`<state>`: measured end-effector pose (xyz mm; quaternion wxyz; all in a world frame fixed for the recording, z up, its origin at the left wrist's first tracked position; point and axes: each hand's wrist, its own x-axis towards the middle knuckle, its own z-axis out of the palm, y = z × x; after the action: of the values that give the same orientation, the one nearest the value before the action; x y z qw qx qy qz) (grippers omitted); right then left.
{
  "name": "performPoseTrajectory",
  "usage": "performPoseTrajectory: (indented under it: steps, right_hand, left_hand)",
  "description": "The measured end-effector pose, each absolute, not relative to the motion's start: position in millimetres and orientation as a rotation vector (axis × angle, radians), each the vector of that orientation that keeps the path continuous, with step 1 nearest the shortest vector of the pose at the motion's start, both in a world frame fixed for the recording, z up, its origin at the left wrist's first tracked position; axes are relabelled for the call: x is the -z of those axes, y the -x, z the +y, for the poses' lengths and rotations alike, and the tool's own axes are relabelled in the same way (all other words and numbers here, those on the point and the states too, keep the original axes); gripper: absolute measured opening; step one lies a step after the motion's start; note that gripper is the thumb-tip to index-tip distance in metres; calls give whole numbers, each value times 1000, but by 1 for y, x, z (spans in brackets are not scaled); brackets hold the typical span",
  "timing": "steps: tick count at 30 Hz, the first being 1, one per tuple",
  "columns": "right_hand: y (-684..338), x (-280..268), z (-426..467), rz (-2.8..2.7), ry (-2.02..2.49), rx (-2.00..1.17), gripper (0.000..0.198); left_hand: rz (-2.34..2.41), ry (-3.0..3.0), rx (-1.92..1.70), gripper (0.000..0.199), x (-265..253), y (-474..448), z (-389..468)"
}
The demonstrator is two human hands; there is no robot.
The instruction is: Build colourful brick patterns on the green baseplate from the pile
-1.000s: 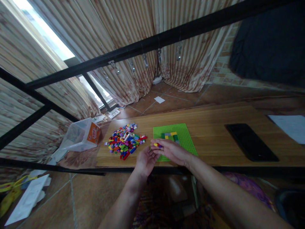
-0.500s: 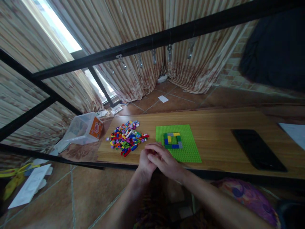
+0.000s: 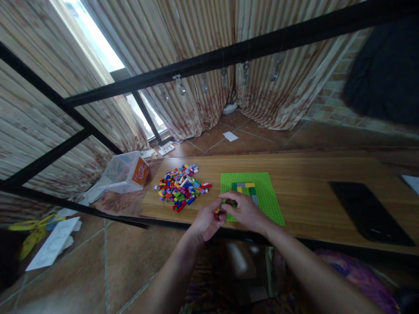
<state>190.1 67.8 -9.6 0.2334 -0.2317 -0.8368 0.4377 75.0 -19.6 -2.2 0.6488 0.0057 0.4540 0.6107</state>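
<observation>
In the head view, my left hand [image 3: 208, 221] is cupped at the table's front edge, closed around a few small toy bricks [image 3: 217, 212], red and yellow among them. Against it, my right hand [image 3: 247, 211] pinches a green toy brick [image 3: 230, 202], partly hidden by the fingers. Under and behind the right hand lies a bright green studded baseplate [image 3: 273, 205]. A ring of yellow, green and grey bricks [image 3: 252, 191] sits on it, its near side covered by my right hand. To the left is a heap of loose multicoloured bricks [image 3: 183, 185].
A clear plastic box [image 3: 119, 174] with an orange label lies beyond the table's left end. On the right of the wooden table [image 3: 304, 192] rests a black phone-like slab [image 3: 369, 213]. A dark metal rail [image 3: 209, 63] crosses above, before striped curtains [image 3: 278, 96].
My hands were clasped together; now they have parted slightly, showing small bricks in the fingers. The right hand has moved over the baseplate's near part. The whole view has shifted a little.
</observation>
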Motion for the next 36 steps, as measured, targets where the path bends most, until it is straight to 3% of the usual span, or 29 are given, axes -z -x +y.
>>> performPoseTrajectory:
  steps: [6, 10, 14, 17, 21, 36]
  right_hand:
    - [-192, 9, 73, -2278, 773, -1055, 22]
    - [-197, 5, 78, -2264, 839, -966, 23]
    - [-200, 2, 79, -2251, 859, -977, 24]
    - [-201, 2, 78, -2238, 860, -985, 23]
    - [-203, 3, 78, -2243, 860, -979, 22]
    - [-234, 2, 113, -2025, 1059, -937, 22]
  left_hand:
    - [1343, -146, -1428, 20, 11, -61, -16]
    - [1643, -256, -1656, 8, 26, -42, -8]
    - [1940, -789, -1738, 24, 43, -35, -1]
    - [2006, -1206, -1610, 27, 52, -39, 1]
    - [2063, -1268, -1532, 21, 58, -43, 3]
    - [2631, -2104, -473, 26, 39, -14, 5]
